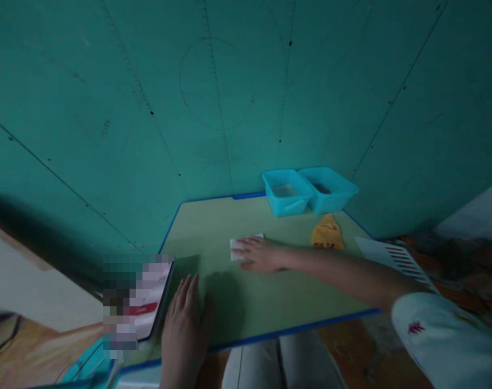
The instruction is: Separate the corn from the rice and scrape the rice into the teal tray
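Note:
My right hand reaches across a small green table and lies flat, fingers stretched out, on a small white card. My left hand rests palm down near the table's front left edge, fingers together and extended, holding nothing. Just left of it lies a tablet or booklet, partly blurred out.
Two light blue plastic tubs stand side by side at the table's far edge against a teal wall. An orange cloth lies in front of them. A printed sheet with coloured bars sits at the right edge. My knees show below.

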Tool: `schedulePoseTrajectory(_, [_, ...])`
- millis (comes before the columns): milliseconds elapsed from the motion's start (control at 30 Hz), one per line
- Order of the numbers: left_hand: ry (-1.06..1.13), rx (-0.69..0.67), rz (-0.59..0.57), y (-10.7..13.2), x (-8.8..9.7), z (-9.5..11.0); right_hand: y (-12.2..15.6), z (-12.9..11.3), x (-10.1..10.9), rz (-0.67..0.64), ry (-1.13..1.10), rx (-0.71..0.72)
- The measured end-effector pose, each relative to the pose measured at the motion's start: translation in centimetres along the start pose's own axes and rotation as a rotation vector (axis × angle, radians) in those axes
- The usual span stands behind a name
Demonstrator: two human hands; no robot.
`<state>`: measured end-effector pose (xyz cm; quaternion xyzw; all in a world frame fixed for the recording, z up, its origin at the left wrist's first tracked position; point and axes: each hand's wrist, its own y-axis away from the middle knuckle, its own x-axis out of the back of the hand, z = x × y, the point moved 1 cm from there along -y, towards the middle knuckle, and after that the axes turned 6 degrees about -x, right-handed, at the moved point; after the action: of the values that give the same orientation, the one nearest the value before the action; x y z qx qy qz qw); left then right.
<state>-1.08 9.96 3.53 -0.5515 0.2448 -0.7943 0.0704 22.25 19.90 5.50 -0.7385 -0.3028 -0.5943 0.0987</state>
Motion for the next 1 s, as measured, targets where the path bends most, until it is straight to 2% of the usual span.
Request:
schedulePoseTrajectory(100, [-0.001, 0.036, -0.032, -0.4, 0.1, 0.0, -4.7, 3.7, 2.6, 0.073, 0.007, -0.173])
schedulePoseTrajectory(167, [-0.002, 0.032, -0.046, -0.8, 0.0, 0.0, -6.9, 5.1, 3.9, 0.110, 0.003, -0.253])
schedulePoseTrajectory(233, [-0.014, 0.016, -0.044, -1.2, 0.0, 0.0, -8.0, 5.5, 4.3, 0.138, -0.006, -0.291])
schedulePoseTrajectory(300, [-0.033, 0.004, -0.053, -1.6, 0.0, -0.1, -8.0, 4.9, 4.0, 0.143, -0.013, -0.273])
schedulePoseTrajectory(367, [-0.054, -0.003, -0.080, -1.9, -0.3, -0.3, -6.5, 3.5, 2.9, 0.117, -0.017, -0.205])
schedulePoseTrajectory(433, [-0.074, -0.008, -0.108, -2.2, -0.7, -0.6, -3.5, 1.8, 1.4, 0.069, -0.018, -0.110])
schedulePoseTrajectory(500, [-0.082, 0.003, -0.124, -2.4, -1.0, -0.7, 0.8, -0.1, -0.4, 0.013, -0.024, -0.013])
schedulePoseTrajectory(600, [-0.064, 0.069, -0.187, -2.7, -1.4, -0.7, 8.2, -2.6, -3.1, -0.045, -0.054, 0.245])
schedulePoseTrajectory(667, [-0.053, 0.129, -0.244, -2.9, -1.4, -0.6, 12.3, -3.6, -4.7, -0.049, -0.094, 0.299])
schedulePoseTrajectory(733, [-0.058, 0.148, -0.276, -3.0, -1.5, -0.5, 14.9, -3.8, -5.5, -0.020, -0.157, 0.298])
schedulePoseTrajectory(833, [-0.062, 0.111, -0.307, -3.1, -1.6, -0.3, 15.1, -2.2, -5.3, -0.027, -0.190, 0.228])
schedulePoseTrajectory(900, [-0.061, 0.084, -0.335, -3.0, -1.8, -0.3, 13.3, 0.1, -4.2, -0.038, -0.153, 0.131])
schedulePoseTrajectory(1000, [-0.079, 0.054, -0.339, -2.9, -2.0, -0.2, 9.0, 4.3, -2.0, 0.001, -0.063, -0.083])
